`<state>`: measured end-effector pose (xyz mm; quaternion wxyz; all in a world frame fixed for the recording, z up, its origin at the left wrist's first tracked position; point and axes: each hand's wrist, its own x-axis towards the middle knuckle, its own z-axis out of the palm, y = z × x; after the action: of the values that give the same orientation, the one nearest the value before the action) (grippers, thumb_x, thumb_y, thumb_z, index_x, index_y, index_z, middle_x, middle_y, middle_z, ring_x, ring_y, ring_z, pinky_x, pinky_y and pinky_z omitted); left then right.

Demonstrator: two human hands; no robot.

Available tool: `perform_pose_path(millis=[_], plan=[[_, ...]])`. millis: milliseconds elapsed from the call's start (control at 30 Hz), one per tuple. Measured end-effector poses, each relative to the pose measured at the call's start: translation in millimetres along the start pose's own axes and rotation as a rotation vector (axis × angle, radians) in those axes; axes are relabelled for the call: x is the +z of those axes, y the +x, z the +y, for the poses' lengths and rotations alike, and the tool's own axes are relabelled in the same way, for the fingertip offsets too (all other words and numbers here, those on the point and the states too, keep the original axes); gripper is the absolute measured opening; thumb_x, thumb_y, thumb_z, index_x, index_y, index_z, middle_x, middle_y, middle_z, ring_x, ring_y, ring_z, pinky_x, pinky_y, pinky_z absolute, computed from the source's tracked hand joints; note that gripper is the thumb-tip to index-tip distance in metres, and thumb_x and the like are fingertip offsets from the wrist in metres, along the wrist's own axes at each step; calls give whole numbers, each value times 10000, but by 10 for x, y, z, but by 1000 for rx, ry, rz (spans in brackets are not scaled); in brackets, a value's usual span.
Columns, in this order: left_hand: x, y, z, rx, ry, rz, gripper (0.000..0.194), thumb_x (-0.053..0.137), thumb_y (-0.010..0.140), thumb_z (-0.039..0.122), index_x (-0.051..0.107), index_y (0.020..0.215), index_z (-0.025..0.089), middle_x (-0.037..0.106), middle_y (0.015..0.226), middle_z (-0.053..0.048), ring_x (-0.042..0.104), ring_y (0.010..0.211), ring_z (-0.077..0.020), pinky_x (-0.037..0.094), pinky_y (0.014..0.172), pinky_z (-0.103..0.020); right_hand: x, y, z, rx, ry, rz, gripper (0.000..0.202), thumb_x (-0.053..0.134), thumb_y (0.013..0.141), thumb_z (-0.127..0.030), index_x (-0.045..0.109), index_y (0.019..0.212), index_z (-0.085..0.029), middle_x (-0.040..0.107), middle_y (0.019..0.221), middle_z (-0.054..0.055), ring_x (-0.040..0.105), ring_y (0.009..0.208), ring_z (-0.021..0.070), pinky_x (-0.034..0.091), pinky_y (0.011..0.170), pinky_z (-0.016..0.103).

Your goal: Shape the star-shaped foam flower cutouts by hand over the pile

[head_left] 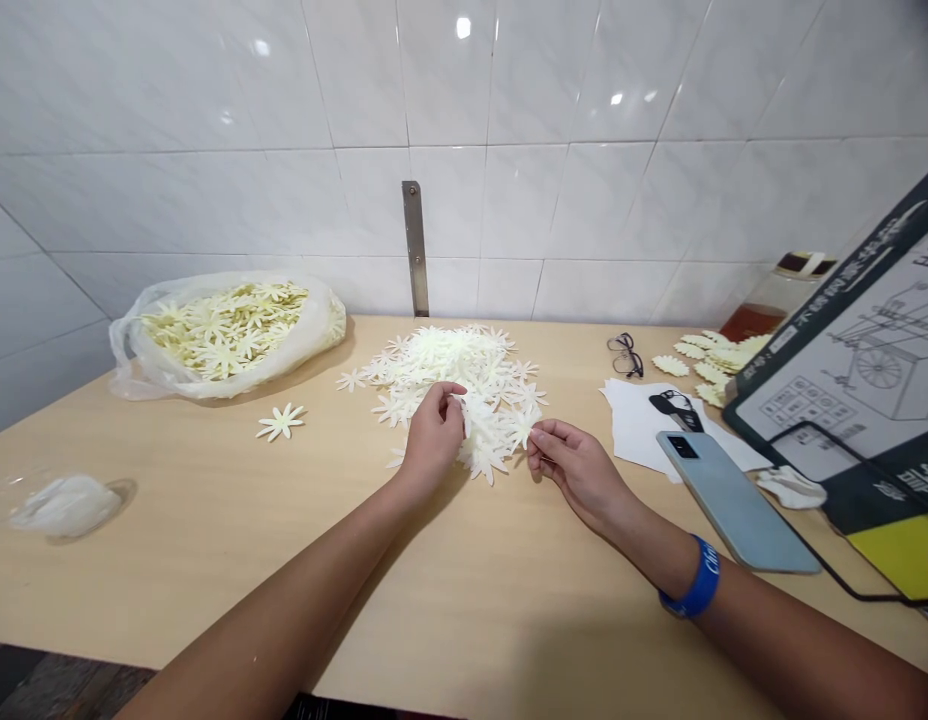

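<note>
A loose pile of pale, flower-shaped cutouts (449,360) lies at the middle of the table. My left hand (434,432) is at the pile's front edge, thumb and fingers curled close together; what it holds, if anything, is hidden. My right hand (576,468) pinches the edge of a pale flower cutout (522,426) at the pile's right side. One yellowish flower cutout (281,422) lies apart, left of the pile. Behind it, an open plastic bag (325,325) is full of yellowish flower cutouts (228,330).
A clear bag with white contents (66,505) lies at left. On the right are glasses (625,355), white paper (633,425), a phone (738,500), oval cutouts (711,360), a jar (764,305) and a leaning printed box (869,350). A tiled wall (509,200) stands behind the table (464,600).
</note>
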<state>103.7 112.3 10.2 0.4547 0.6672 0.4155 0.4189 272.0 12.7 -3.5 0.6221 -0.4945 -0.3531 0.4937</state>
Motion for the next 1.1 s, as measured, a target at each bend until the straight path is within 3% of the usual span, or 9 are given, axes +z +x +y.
perform_pose_path(millis=[133,300,467,767,900,1100], plan=[[-6,-8,28,34,73,32,179,450,882,306,593,961,232,453,606,46,425,525,-107,335,505,-233,17,-7,-14,12,-1,6,296,796,704,-427,634,717,-179,589,680,5,518,590,121,416,540,274],[9,-6,52,-54,28,9,209,602,808,414,614,906,230,461,547,64,422,440,-100,335,462,-243,12,-6,-4,13,-6,4,307,806,690,-436,637,697,-180,596,656,2,511,572,119,415,535,272],[8,-31,45,-10,94,11,262,569,834,486,606,826,227,396,508,70,383,444,-99,300,472,-242,-25,15,49,-7,-13,-5,311,799,699,-448,638,690,-183,595,650,3,515,562,121,413,517,268],[22,-44,54,120,116,-95,202,493,876,352,624,832,204,553,653,18,480,607,-137,376,592,-253,-17,4,26,-3,-3,-29,280,782,730,-423,633,722,-186,598,674,2,512,576,118,411,532,267],[31,-56,57,96,74,-160,227,446,878,275,653,923,194,627,759,-13,562,697,-151,430,674,-264,-13,3,17,4,6,-26,259,777,731,-405,638,770,-190,604,724,10,524,618,128,420,560,278],[41,-53,48,74,31,-104,241,573,824,346,667,991,201,636,774,-17,576,713,-154,441,662,-257,5,-3,-2,-1,-3,-1,275,792,702,-410,634,746,-189,597,725,9,527,627,130,421,572,285]])
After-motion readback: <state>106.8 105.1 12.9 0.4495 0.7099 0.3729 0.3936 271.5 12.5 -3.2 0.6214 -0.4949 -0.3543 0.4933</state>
